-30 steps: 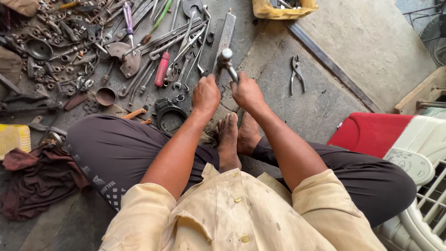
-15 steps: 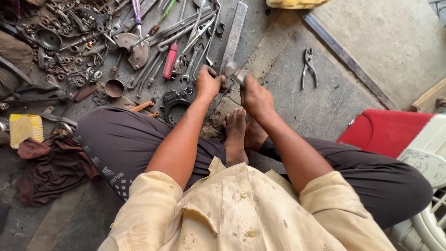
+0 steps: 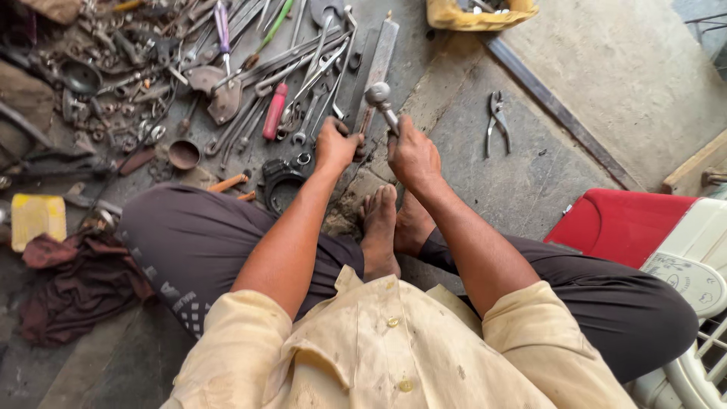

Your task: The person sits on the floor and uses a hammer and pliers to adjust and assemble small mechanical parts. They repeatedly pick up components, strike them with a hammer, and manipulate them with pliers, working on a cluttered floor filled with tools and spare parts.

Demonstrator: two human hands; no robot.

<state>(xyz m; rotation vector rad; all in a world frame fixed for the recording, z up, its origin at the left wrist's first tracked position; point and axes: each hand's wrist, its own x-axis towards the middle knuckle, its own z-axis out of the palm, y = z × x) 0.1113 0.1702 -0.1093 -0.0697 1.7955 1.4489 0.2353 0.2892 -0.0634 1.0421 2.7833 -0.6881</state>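
we sit on the concrete floor (image 3: 530, 167) with both feet drawn in, and our right hand (image 3: 413, 155) is wrapped tight around the handle of a metal hammer (image 3: 381, 102), its rounded head raised just above our knuckles and tilted up and away from us. the hammer sits right beside a long flat metal bar (image 3: 379, 57), which lies just behind it on the floor. our left hand (image 3: 335, 144) is curled shut just to the left of the hammer, the fingers pinched on something small and dark that we cannot make out. further left of the hammer lies a spread of wrenches (image 3: 310, 68), with a red-handled screwdriver (image 3: 274, 111) among them and a purple-handled one (image 3: 222, 19) beyond. a pair of pliers (image 3: 497, 121) lies well to the right of the hammer, on its own. a yellow tub (image 3: 481, 14) stands beyond the hammer, up and to the right. a small rusty cup (image 3: 184, 154) sits to the left of the hammer, past the wrenches, and a red case (image 3: 617, 223) rests far right of it.
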